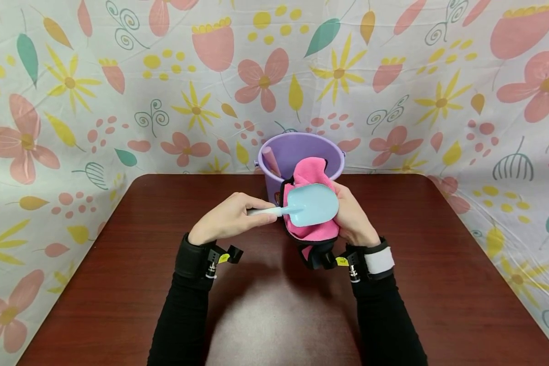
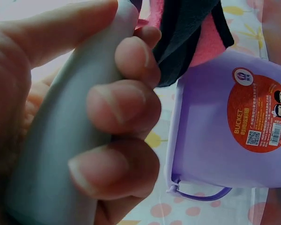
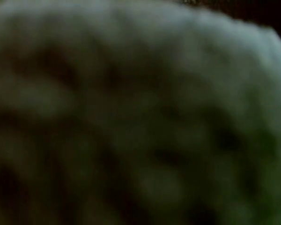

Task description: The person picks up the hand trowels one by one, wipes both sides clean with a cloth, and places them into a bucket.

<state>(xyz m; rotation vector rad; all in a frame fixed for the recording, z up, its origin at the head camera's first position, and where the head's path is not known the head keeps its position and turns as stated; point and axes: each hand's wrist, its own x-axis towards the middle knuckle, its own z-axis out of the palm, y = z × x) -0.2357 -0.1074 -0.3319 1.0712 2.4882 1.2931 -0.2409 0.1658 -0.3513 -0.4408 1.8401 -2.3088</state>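
In the head view my left hand (image 1: 226,218) grips the white handle of a toy shovel (image 1: 315,204), its light-blue blade pointing right. Curled fingers around that pale handle (image 2: 51,154) fill much of the left wrist view. A pink cloth (image 1: 310,170) with black edging is held by my right hand (image 1: 354,218), whose fingers are partly hidden behind it. The blade lies in front of the cloth; whether they touch, I cannot tell. The right wrist view is dark and blurred, with a fuzzy surface close to the camera.
Just behind both hands stands a purple bucket (image 1: 273,189) at the far edge of the brown table (image 1: 164,213). Inside it leans a pink stick-like piece (image 1: 271,160). A flower-printed curtain (image 1: 132,86) hangs behind the table. The bucket's side bears a round orange label (image 2: 257,115).
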